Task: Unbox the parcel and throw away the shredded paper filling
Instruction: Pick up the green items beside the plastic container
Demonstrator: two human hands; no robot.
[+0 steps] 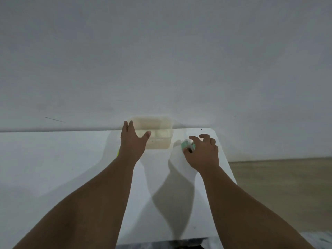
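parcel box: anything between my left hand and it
Nothing visible stands between them. The left hand, open, is at the left side of the pale parcel box, which sits at the far edge of the table. The right hand is off to the box's right, curled round a small green object.

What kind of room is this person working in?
Probably a bare indoor room, whether home or office I cannot tell: a white table stands against a plain pale wall, with wood-look floor at the right and a pale box at the table's far edge.
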